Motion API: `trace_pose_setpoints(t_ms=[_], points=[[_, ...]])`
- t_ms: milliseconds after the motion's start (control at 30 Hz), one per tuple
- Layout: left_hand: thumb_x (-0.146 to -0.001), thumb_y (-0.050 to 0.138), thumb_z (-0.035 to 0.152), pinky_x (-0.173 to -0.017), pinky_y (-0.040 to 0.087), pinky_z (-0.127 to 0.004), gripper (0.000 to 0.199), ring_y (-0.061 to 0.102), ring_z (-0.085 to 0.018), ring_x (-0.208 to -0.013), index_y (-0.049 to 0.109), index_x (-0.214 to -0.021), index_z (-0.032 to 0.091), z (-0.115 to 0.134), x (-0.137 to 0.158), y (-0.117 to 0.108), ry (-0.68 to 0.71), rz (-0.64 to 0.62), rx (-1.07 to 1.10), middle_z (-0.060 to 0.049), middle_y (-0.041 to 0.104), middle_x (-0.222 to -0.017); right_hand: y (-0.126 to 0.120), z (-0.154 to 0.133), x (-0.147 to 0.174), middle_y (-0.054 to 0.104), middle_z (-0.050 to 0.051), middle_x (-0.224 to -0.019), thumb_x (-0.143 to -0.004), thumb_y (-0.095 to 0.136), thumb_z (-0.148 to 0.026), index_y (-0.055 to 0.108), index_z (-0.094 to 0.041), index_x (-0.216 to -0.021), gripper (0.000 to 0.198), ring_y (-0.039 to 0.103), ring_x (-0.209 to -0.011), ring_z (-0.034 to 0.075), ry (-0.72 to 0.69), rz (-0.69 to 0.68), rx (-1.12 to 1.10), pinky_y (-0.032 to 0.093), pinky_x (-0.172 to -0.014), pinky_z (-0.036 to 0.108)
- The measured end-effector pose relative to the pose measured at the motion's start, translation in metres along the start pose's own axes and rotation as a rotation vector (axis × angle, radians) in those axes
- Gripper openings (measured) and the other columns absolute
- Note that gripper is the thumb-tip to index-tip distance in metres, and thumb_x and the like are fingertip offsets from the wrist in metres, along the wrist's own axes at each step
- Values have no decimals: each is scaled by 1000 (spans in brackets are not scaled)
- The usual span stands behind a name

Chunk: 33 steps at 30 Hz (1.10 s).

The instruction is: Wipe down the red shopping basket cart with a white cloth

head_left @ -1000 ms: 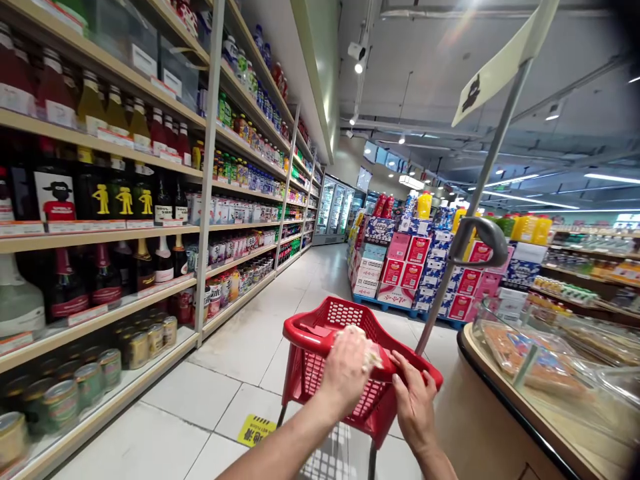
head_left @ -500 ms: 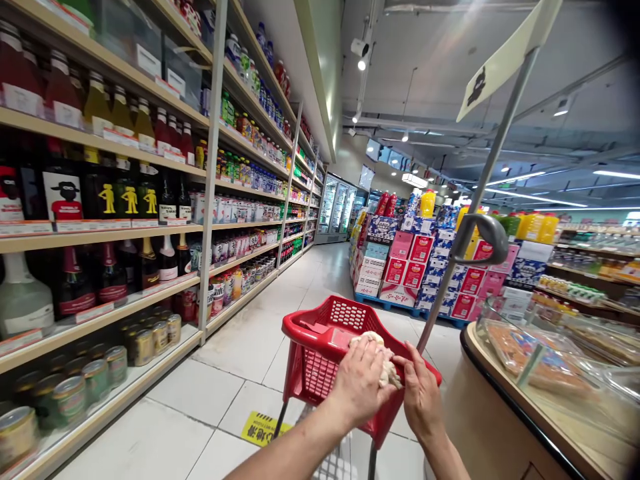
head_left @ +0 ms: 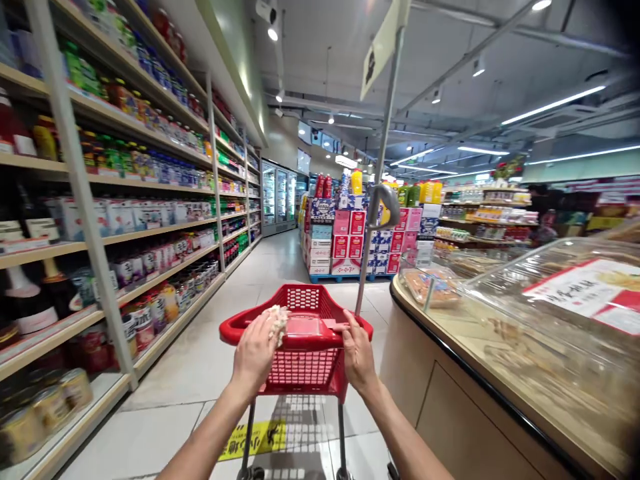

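In the middle of the head view stands a red plastic shopping cart [head_left: 310, 368] with a mesh basket and dark metal legs. My left hand [head_left: 255, 353] is closed on a crumpled, pale cloth [head_left: 278, 325], which it presses against the left part of the cart's handle [head_left: 310, 341]. Toward the handle's right end, my right hand [head_left: 358, 352] grips the bar, its index finger lying along the top. A grey metal pole [head_left: 384, 137] with a loop-shaped grip [head_left: 385, 205] and a small flag rises behind the cart's right side.
Shelves of bottles and cans [head_left: 150, 220] line the left side. At right, a curved counter [head_left: 450, 373] with clear plastic covers stands close to the cart. Stacked drink cartons [head_left: 345, 237] stand ahead. A yellow floor sticker [head_left: 260, 437] lies under the cart.
My left hand has moved the cloth from the handle's right part to its left. My hands are now farther apart. The cart sits straighter in view, and the view has turned right.
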State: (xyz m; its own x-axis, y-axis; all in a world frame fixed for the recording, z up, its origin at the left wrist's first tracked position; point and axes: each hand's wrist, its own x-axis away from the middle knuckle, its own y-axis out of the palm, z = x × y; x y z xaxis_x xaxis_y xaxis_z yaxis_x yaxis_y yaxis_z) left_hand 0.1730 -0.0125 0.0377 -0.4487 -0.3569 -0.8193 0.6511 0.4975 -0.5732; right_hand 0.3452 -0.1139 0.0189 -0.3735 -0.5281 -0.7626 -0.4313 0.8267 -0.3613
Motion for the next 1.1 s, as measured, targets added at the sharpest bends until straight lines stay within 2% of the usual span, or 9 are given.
trace_pose_setpoints(t_ms=[100,233,400,567,633,767,833,967,1100], points=[[-86,36,26,-96,40,-43,36,46,-22,-116,52,-116,18,13,-1,14,107,7,30,-8,56,-120,2,-3,1,65,5,-98,-89,26,-36,36,-19,-131,46,53,-95,20,-1,38,-2,40,-84,37],[-86,36,22,-97,40,-40,36,44,-21,-118,50,-119,21,27,-2,24,276,1,69,-5,54,-123,-1,-3,0,60,6,-110,-90,24,-33,43,-21,-125,42,52,-102,20,-37,21,26,38,-89,38],[-86,37,28,-91,45,-42,33,53,-23,-107,55,-111,17,6,-5,12,-12,85,-6,-9,60,-112,0,-2,1,63,5,-105,-89,25,-34,43,-20,-125,42,51,-102,19,-14,37,3,38,-91,39],[-85,37,18,-98,39,-42,37,42,-21,-120,48,-120,20,36,2,12,243,-31,54,-7,54,-123,0,6,6,53,8,-121,-88,26,-38,55,-19,-110,41,49,-105,20,6,9,-19,38,-90,39],[-86,37,19,-98,40,-41,36,43,-21,-119,48,-120,19,26,7,11,216,-40,37,-8,54,-122,-2,8,7,49,6,-126,-89,25,-37,59,-21,-101,41,49,-107,20,-3,-24,3,37,-91,39],[-87,37,23,-97,40,-44,35,46,-21,-116,48,-119,18,-10,19,-1,-21,43,-38,-9,56,-120,-1,6,11,51,5,-124,-88,25,-36,59,-22,-102,39,44,-112,21,-9,-16,29,34,-94,42],[-86,37,20,-99,38,-45,36,44,-21,-119,48,-120,18,-7,22,-2,-9,49,-37,-8,55,-121,1,4,12,53,6,-121,-88,26,-38,58,-21,-104,40,43,-112,23,5,13,30,34,-93,43],[-84,39,17,-101,37,-42,36,41,-21,-121,50,-118,17,8,20,0,178,-20,10,-7,55,-121,-1,8,11,50,6,-125,-87,25,-41,63,-22,-98,44,45,-108,23,46,0,43,35,-90,43],[-86,36,20,-96,41,-41,32,48,-19,-114,53,-114,20,-23,22,-15,43,29,9,-6,60,-114,-5,13,10,49,4,-126,-88,24,-42,65,-24,-92,45,46,-106,23,47,-22,67,33,-90,43]])
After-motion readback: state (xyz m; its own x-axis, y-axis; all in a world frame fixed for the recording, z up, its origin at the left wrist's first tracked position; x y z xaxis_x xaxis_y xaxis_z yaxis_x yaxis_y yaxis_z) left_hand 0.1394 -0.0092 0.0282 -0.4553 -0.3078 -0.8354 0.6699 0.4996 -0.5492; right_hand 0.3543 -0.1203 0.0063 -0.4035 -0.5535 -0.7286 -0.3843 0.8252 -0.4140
